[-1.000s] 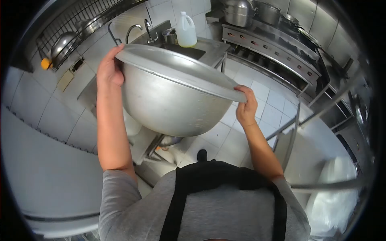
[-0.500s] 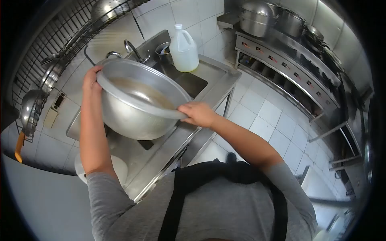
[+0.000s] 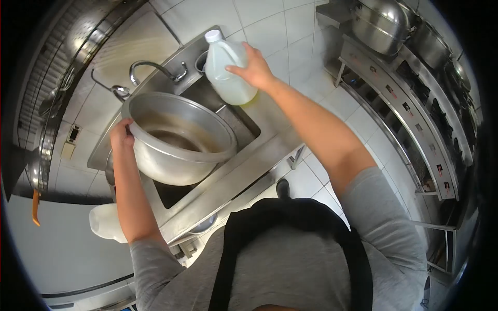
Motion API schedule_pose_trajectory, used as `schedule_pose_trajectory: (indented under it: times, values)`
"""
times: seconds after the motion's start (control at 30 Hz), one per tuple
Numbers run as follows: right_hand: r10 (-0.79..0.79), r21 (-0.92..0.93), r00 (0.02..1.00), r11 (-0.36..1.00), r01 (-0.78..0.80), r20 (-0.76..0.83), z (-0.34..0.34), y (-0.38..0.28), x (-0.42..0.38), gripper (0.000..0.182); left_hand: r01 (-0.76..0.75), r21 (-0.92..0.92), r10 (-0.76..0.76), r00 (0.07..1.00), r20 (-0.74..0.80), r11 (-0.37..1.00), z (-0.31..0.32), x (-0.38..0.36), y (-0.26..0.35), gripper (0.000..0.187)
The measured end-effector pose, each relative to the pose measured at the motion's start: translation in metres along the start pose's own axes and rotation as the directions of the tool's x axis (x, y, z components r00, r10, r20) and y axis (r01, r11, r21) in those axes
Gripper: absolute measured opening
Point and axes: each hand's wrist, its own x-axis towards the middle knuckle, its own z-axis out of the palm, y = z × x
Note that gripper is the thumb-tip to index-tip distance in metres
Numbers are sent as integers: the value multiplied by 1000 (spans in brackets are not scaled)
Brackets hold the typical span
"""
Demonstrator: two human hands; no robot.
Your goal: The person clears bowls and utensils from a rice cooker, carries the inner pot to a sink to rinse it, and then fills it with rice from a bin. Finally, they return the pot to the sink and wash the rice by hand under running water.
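The biggest change was in the large steel bowl (image 3: 179, 137): a second before it had hung in mid-air between both hands, well short of the sink; half a second before it was over the sink's edge; now it sat at centre left of the frame, tilted on the stainless sink unit (image 3: 249, 155), with a film of cloudy liquid lying in its bottom. That suggested the carrying was over and the work had shifted to what goes into the bowl. The left hand (image 3: 122, 136) had stayed clamped on the bowl's near rim at the left, fingers curled over the edge. The right hand (image 3: 252, 67) had let go of the rim and reached to the upper middle of the frame, where it was wrapped around the side of a translucent plastic jug (image 3: 227, 72) with a white cap, holding pale yellowish liquid; whether the jug was lifted or resting on the sink ledge could not be told. The sink unit ran diagonally from upper left to centre, with a curved tap (image 3: 150, 70) just above the bowl. Behind it was white tiled wall, below it white floor tiles, and a steel cooking range (image 3: 410, 103) lined the right edge.
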Motion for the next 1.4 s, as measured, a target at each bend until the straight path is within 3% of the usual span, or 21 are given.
schedule_pose_trajectory:
  times: [0.07, 0.17, 0.33, 0.4, 0.5, 0.57, 0.6, 0.67, 0.77, 0.8, 0.9, 0.97, 1.0, 1.07, 1.13, 1.17, 1.2, 1.27, 1.33, 1.37, 1.4]
  values:
    - [142, 103, 965, 980, -168, 219, 0, 9, 33, 76, 54, -1, -54, 998, 25, 999, 0, 2, -8, 13]
    - [111, 178, 923, 966, -187, 369, 25, 42, 63, 61, 64, 16, -65, 997, 34, 998, -11, 11, -14, 18]
    - [36, 348, 989, 937, 17, -144, -24, 79, 135, 28, 12, 47, -14, 999, 46, 999, -5, -19, -16, 41]
    - [108, 523, 993, 844, -121, 56, -108, 82, 163, 31, 15, 67, -17, 999, 32, 998, 1, -32, -15, 48]
    - [272, 360, 956, 885, -294, 113, -211, 54, 152, 48, 19, 196, 7, 992, -128, 980, -12, -27, -25, 51]
    - [227, 258, 956, 928, -271, 186, -249, 121, 151, 44, 71, 387, 25, 971, -238, 920, 24, -57, -21, 52]
    - [222, 153, 959, 956, -250, 177, -253, 161, 147, 27, 107, 482, 32, 962, -272, 869, 34, -68, -22, 52]
    - [84, 236, 897, 950, -203, 434, -241, 202, 123, 24, 169, 535, -3, 955, -297, 828, -12, -64, -42, 50]
    - [215, -95, 682, 973, -210, 699, -197, 319, 62, 28, 242, 524, -2, 909, -416, 816, -14, -90, -58, 52]
    - [254, -219, 633, 966, -135, 732, -183, 350, 40, 26, 256, 504, 8, 886, -464, 825, -2, -97, -64, 54]
    - [475, -445, 479, 877, -184, 738, -142, 453, -34, 26, 328, 396, -50, 820, -570, 858, 40, -116, -68, 60]
    - [559, -572, 389, 815, -92, 733, -116, 511, -62, 23, 305, 476, 128, 719, -683, 825, 102, -138, -86, 69]
    - [572, -603, 379, 796, -45, 727, -102, 537, -73, 22, 183, 563, 294, 702, -649, 806, 84, -159, -106, 76]
    - [624, -646, 431, 754, -116, 652, -68, 579, -86, 23, 506, 755, 614, 455, -645, 418, 115, -203, -148, 88]
    - [668, -645, 450, 728, -230, 593, -28, 629, -113, 25, 671, 474, 389, 288, -875, 570, 137, -253, -195, 97]
    - [686, -622, 444, 721, -306, 577, 0, 662, -131, 27, 621, 408, 281, 297, -913, 669, 135, -279, -227, 98]
    - [705, -595, 433, 708, -380, 562, 22, 685, -140, 29, 736, 160, 10, 204, -979, 658, 189, -275, -231, 99]
    - [750, -550, 348, 654, -520, 563, 66, 696, -139, 34, 588, -368, -501, 73, -862, 720, 176, -299, -250, 99]
    - [766, -498, 278, 603, -623, 580, 113, 702, -143, 40, 653, -266, -645, 449, -618, 709, 144, -317, -268, 90]
    - [772, -499, 260, 588, -637, 579, 138, 703, -148, 43, 580, -440, -661, 242, -710, 686, 161, -305, -267, 80]
    - [757, -483, 270, 605, -633, 594, 165, 715, -165, 48, 617, -394, -616, 192, -764, 681, 200, -283, -264, 74]
